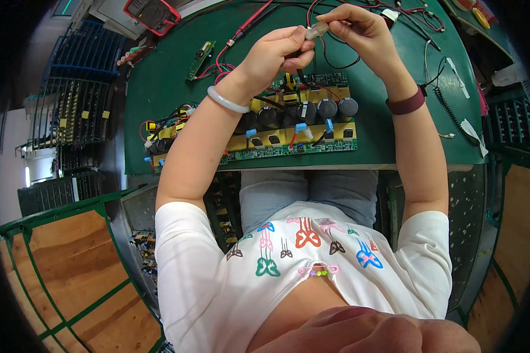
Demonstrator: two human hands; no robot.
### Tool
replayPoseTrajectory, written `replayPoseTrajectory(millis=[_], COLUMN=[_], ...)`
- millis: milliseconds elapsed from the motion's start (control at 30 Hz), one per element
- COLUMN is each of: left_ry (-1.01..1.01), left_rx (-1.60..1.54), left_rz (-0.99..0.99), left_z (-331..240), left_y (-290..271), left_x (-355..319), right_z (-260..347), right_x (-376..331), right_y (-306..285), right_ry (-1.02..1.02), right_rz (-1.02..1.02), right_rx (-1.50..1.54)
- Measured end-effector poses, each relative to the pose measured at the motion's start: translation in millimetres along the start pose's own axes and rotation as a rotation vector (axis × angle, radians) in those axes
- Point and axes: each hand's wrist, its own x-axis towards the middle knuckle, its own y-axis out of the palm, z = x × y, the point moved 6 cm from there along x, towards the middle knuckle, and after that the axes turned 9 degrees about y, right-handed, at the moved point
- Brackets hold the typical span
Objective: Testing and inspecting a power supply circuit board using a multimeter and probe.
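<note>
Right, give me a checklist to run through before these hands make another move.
1. Left hand has hold of the pale connector: ok, fingers pinch its left end.
2. Right hand has hold too: ok, fingertips at the other end.
3. Connector fully seated: cannot tell, too small and partly covered by fingers.
4. Large circuit board supported: ok, it lies on the green bench.
5. Bench free of loose leads: not ok, a red probe and a coiled black cord lie there.
</note>
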Motion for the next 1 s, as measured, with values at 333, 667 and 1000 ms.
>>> replayPoseTrajectory(millis=[333, 667, 1000], left_ry=[0.019, -0.005, 0.288], left_rx=[0.687, 0.875, 0.921], left_rz=[-0.448, -0.463, -0.736], left_z=[8, -34, -49], left_y=[-99, -72, -21], left_x=[-18, -101, -221], right_z=[-28, -96, -100], right_x=[-8, 4, 8], right_y=[-90, -114, -126], right_ry=[-0.057, 0.105, 0.063], right_rz=[-0.907, -0.558, -0.557], right_rx=[-0.752, -1.271, -1.154])
